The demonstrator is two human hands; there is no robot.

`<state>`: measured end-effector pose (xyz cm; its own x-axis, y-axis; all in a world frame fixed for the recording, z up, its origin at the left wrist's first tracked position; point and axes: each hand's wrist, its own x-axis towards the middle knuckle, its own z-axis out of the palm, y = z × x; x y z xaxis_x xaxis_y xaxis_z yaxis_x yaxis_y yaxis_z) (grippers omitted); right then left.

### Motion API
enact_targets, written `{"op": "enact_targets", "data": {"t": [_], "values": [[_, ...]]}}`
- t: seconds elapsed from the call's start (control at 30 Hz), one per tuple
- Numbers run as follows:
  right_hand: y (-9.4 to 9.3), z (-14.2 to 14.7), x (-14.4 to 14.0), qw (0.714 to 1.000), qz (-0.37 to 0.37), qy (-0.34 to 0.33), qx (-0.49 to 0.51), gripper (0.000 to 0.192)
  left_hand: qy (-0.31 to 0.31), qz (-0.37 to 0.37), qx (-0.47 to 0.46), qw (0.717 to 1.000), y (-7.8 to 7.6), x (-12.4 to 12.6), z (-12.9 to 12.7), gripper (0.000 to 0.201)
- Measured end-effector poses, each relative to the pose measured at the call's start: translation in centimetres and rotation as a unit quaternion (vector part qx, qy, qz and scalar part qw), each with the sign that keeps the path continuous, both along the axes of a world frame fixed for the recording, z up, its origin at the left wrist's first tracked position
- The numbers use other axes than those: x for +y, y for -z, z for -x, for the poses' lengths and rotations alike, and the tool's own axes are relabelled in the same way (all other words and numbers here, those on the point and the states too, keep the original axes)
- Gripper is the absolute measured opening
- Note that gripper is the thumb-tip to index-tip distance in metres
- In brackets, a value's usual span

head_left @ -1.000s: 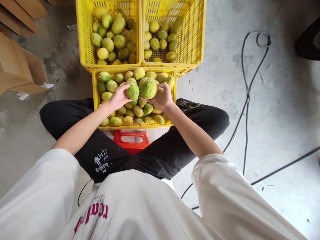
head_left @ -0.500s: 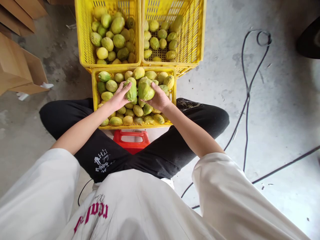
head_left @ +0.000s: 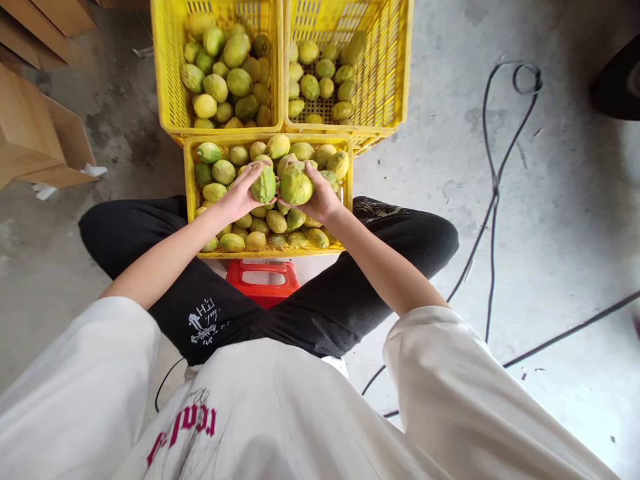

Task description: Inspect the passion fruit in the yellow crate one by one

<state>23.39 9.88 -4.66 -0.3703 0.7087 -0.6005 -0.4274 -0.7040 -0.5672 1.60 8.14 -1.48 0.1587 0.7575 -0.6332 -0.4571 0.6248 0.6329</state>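
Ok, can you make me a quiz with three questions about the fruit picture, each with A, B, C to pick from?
1. Where is the crate that the hands are over?
A. Between the person's knees
B. On a cardboard box
C. On top of the far crates

2. How many yellow crates show?
A. One
B. Three
C. Five

3. What is the left hand doing?
A. Lying flat on the floor
B. Pulling the cable
C. Holding a green fruit

Answers:
1 A: the near crate sits between the black trouser legs, above a red stool.
2 B: two far crates, left and right, plus the near one.
3 C: the left hand has its grip round a green fruit; the right hand holds another fruit.
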Motion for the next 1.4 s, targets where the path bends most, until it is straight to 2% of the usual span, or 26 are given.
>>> {"op": "enact_targets", "data": {"t": [0.2,0.3,0.43,0.5,0.63,0.8,0.9,1.07,1.13,1.27,1.33,1.4], "values": [[0.9,-1.0,0.5,0.999,0.001,0.003,0.032,0.06,0.012,0.01,-0.022,1.0,-0.1,0.7,0.8,0.032],[0.4,-0.9,0.4,0.999,0.004,0.005,0.04,0.073,0.005,0.013,-0.033,0.999,0.4,0.9,0.8,0.036],[-0.5,-0.4,0.2,0.999,0.007,0.011,0.043,0.079,-0.027,0.01,-0.01,1.0,1.1,0.8,0.8,0.03],[-0.6,-0.3,0.2,0.999,0.007,0.016,0.041,0.077,-0.021,-0.001,0.001,1.0,1.3,0.6,0.9,0.027],[0.2,-0.6,0.3,0.999,-0.007,0.011,0.034,0.069,0.031,-0.022,0.009,0.999,0.9,0.3,1.1,0.031],[0.8,-1.1,0.3,0.999,-0.031,-0.011,-0.004,0.05,0.073,-0.05,0.094,0.992,0.0,0.3,0.8,0.036],[0.9,-1.2,0.4,0.998,-0.047,-0.027,-0.029,0.046,0.106,-0.061,0.137,0.983,-0.3,0.1,0.9,0.047],[1.2,-1.2,0.3,0.994,-0.092,-0.042,-0.039,0.052,0.156,-0.044,0.165,0.973,-1.1,0.1,1.3,0.075],[0.9,-1.0,0.3,0.991,-0.106,-0.048,-0.06,0.053,0.173,-0.029,0.173,0.969,-1.6,0.3,1.2,0.079],[-0.6,-0.6,0.3,0.988,-0.091,-0.06,-0.113,0.04,0.129,-0.013,0.136,0.982,-2.6,0.5,0.7,0.066],[-1.5,-0.4,0.4,0.989,-0.073,-0.051,-0.119,0.027,0.103,-0.016,0.11,0.988,-2.7,0.6,0.4,0.058],[-2.5,-0.2,0.4,0.988,-0.061,-0.045,-0.137,0.024,0.092,-0.016,0.102,0.99,-2.4,0.6,0.2,0.051]]}}
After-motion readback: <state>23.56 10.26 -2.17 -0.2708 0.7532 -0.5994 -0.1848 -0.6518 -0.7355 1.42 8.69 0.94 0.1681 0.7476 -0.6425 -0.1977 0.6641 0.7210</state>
